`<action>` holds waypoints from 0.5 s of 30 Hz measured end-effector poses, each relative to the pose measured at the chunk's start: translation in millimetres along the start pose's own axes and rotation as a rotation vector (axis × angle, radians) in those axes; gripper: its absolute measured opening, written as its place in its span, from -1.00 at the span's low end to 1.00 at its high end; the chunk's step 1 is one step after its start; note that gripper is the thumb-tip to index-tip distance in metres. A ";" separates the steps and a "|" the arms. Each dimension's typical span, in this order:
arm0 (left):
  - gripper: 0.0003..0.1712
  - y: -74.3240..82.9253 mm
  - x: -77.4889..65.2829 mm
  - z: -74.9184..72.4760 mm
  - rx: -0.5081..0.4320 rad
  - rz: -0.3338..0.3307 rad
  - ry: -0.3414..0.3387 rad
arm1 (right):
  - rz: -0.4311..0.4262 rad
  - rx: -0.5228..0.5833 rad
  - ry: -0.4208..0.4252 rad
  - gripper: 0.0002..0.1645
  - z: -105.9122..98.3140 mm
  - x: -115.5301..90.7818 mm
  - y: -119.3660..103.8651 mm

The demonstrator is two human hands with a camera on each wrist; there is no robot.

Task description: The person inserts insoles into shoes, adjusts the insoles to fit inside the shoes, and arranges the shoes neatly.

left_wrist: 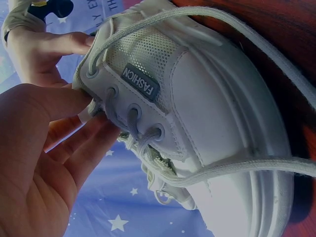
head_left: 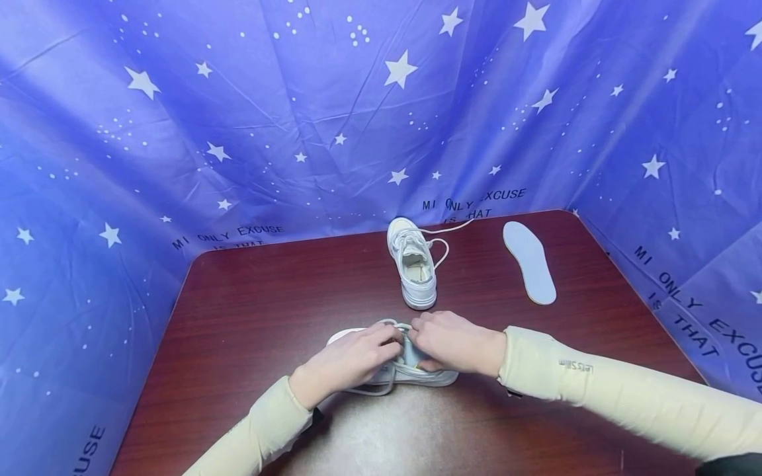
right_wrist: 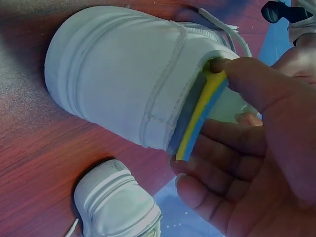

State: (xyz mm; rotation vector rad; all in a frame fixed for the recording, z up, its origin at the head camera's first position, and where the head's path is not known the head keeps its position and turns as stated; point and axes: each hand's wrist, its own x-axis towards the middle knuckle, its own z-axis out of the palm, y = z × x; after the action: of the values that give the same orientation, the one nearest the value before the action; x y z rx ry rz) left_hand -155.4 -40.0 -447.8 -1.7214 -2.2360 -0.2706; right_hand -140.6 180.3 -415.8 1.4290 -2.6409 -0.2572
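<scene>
A white lace-up sneaker [head_left: 439, 379] lies crosswise near the middle of the table, toe to the left. In the left wrist view my left hand [left_wrist: 54, 118] pinches its eyelet edge between thumb and fingers, beside the grey laces [left_wrist: 132, 121]. At the heel, my right hand [head_left: 458, 340] holds an insole [right_wrist: 200, 116] with a yellow and blue edge, thumb on one side and fingertips on the other. That insole sits partly in the shoe opening, its heel end sticking up past the collar. Its front part is hidden inside the shoe.
A second white sneaker [head_left: 419, 291] stands behind the first, toe away, its laces loose to the right. A separate white insole [head_left: 530, 264] lies flat at the table's back right. Blue star-patterned cloth [head_left: 333, 99] hangs around the dark red table [head_left: 238, 304].
</scene>
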 end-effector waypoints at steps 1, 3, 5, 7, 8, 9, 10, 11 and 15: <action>-0.85 0.0 -0.2 0.3 0.000 0.000 0.000 | 0.002 0.002 -0.001 -0.58 -0.3 0.0 -0.2; -0.85 0.4 -0.4 1.1 0.003 0.000 -0.001 | 0.007 0.012 -0.005 -0.57 -1.1 -0.4 -0.3; -0.85 0.7 -0.9 1.3 0.004 0.000 -0.002 | 0.022 0.044 -0.011 -0.56 -2.3 -1.7 0.1; -0.85 0.9 -1.2 1.3 0.003 -0.002 -0.003 | 0.040 0.075 -0.017 -0.51 -3.6 -3.7 1.0; -0.85 0.9 -1.4 1.3 0.002 -0.004 -0.005 | 0.049 0.090 -0.021 -0.47 -4.3 -4.9 1.5; -0.85 0.9 -1.6 1.2 0.001 -0.006 -0.005 | 0.058 0.106 -0.023 -0.44 -4.9 -6.2 2.0; -0.84 0.8 -1.7 1.0 0.000 -0.007 -0.006 | 0.066 0.117 -0.025 -0.40 -5.6 -7.5 2.5; -0.84 0.7 -1.8 0.8 -0.002 -0.010 -0.006 | 0.071 0.122 -0.026 -0.37 -6.1 -8.8 3.0; -0.86 0.2 -1.7 0.5 -0.005 -0.009 -0.001 | 0.076 0.108 -0.027 -0.29 -8.6 -14.1 5.6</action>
State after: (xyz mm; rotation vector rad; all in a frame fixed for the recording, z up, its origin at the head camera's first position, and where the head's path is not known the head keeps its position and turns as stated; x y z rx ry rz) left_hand -154.8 -41.3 -448.8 -1.7152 -2.2458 -0.2781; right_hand -135.8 194.4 -406.7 1.3610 -2.7622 -0.1284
